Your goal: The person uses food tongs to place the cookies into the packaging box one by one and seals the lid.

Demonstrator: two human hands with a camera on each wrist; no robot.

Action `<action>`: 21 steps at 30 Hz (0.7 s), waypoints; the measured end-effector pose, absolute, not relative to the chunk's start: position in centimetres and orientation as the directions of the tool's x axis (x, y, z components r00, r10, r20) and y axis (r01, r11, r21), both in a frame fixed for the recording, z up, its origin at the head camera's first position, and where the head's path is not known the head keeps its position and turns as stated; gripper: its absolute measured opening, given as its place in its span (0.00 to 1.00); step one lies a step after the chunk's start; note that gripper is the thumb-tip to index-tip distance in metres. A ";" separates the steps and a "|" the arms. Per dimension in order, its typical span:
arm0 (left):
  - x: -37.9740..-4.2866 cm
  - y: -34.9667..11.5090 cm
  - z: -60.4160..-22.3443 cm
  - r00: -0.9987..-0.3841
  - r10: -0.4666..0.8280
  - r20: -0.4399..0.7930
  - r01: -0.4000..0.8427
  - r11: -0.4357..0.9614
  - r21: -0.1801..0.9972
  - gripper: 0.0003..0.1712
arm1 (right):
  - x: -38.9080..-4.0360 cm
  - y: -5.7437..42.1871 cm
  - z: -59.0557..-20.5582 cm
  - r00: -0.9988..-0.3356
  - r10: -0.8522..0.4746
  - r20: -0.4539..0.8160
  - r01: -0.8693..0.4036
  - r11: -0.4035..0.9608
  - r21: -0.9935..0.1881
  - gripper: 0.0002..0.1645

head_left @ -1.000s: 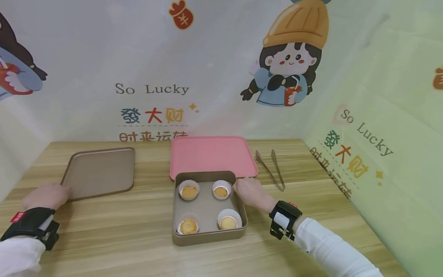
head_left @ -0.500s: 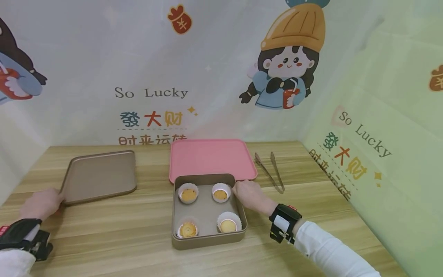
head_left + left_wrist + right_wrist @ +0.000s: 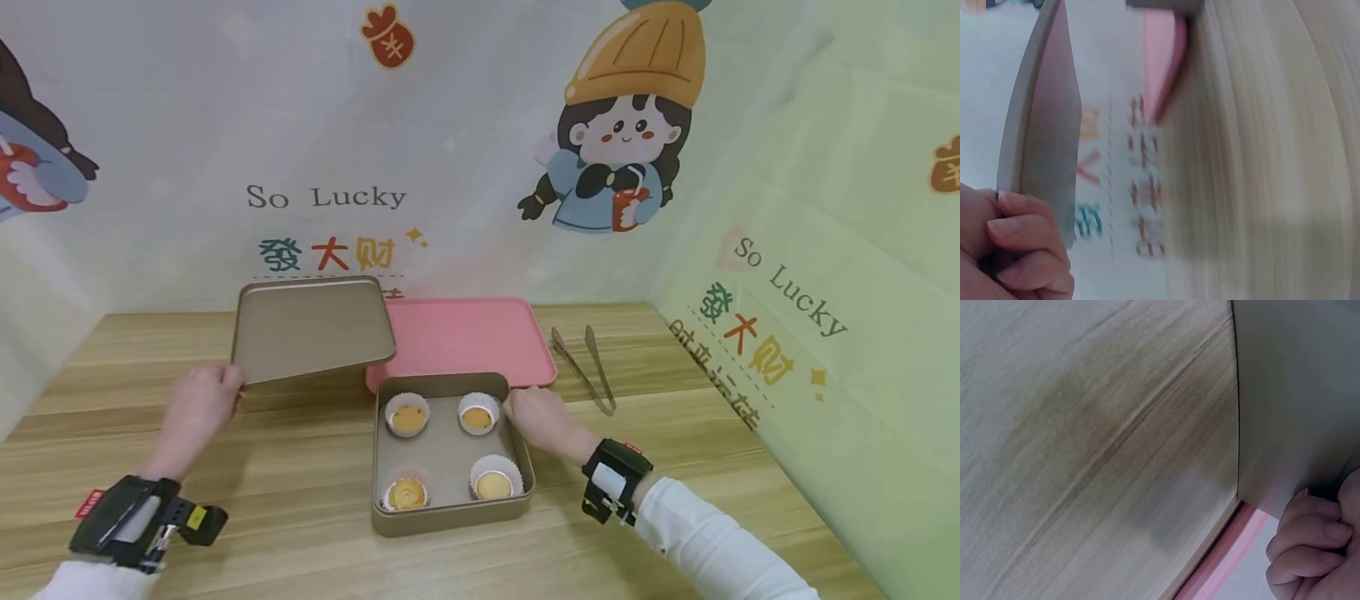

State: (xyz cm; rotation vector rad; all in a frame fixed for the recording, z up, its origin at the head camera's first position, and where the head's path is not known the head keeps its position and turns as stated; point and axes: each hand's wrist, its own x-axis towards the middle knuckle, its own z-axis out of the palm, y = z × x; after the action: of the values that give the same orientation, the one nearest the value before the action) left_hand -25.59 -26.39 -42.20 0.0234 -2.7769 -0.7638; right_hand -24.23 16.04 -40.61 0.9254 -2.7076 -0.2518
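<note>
My left hand (image 3: 201,404) pinches the near left corner of a flat brown-grey lid (image 3: 311,327), which hangs above the table and overlaps the pink tray in the head view. The left wrist view shows the lid edge-on, with curled fingers (image 3: 1032,234) at its corner. My right hand (image 3: 542,423) grips the far right rim of a matching brown-grey tin (image 3: 448,457); in the right wrist view its curled fingers lie against the tin wall (image 3: 1291,406). Inside the tin, cookies (image 3: 407,493) sit in white paper cups, one near each corner.
Behind the tin lies a pink tray (image 3: 468,337), right at its back edge. Metal tongs (image 3: 583,371) lie spread at the back right of the wooden table (image 3: 300,517). A printed cloth (image 3: 465,167) stands behind the table and along its sides.
My left hand has raised the lid off the table and carried it right and away from me, towards the pink tray. The right hand and the tin have stayed in place.
</note>
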 end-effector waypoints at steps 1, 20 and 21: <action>-25.1 -24.5 -41.3 -0.965 -0.082 0.251 0.065 0.847 0.527 0.22 | -24.2 16.1 -40.6 -0.763 -0.615 0.198 -0.572 0.785 0.236 0.10; -25.2 -11.8 -42.1 -0.950 -0.037 0.310 0.179 0.749 0.638 0.21 | -24.5 16.6 -40.7 -0.818 -0.540 0.197 -0.545 0.838 0.033 0.12; -25.3 -11.6 -42.1 -0.950 -0.061 0.307 0.151 0.770 0.620 0.22 | -24.6 16.8 -40.5 -0.838 -0.516 0.177 -0.535 0.842 -0.076 0.14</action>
State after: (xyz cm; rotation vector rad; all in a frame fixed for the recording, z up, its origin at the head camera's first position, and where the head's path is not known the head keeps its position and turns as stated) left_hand -25.31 -11.60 -42.08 -0.0697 -2.6552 -0.9681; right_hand -24.59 16.81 -40.54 0.8240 -2.8703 0.1832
